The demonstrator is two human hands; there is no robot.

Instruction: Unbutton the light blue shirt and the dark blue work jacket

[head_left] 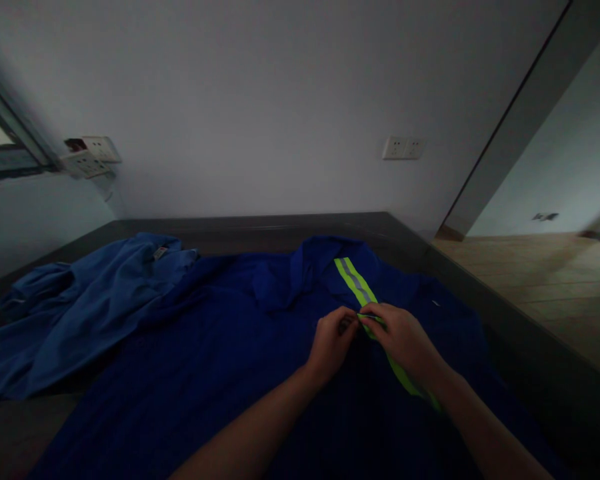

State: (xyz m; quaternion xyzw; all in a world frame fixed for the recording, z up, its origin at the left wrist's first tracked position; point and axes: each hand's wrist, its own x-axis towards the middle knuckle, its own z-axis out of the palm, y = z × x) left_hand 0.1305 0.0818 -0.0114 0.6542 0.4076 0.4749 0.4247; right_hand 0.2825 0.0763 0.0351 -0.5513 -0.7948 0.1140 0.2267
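Observation:
A dark blue work jacket [220, 347] lies spread out with its collar toward the wall. Down its front runs a yellow-green reflective strip [354, 277] with a grey band along the middle. My left hand [331, 341] is closed in a pinch at the left edge of this strip. Right beside it, my right hand [397, 331] pinches the jacket at the strip, thumb and forefinger pressed together. The fingertips of both hands nearly meet, and whatever small part lies between them is hidden. My right hand and forearm cover part of the strip.
A lighter blue garment [100, 300] lies crumpled at the left, against the jacket. Both rest on a dark surface [260, 225] with a raised edge. Wall sockets [403, 148] are behind it, and a wooden floor [545, 280] lies lower down at the right.

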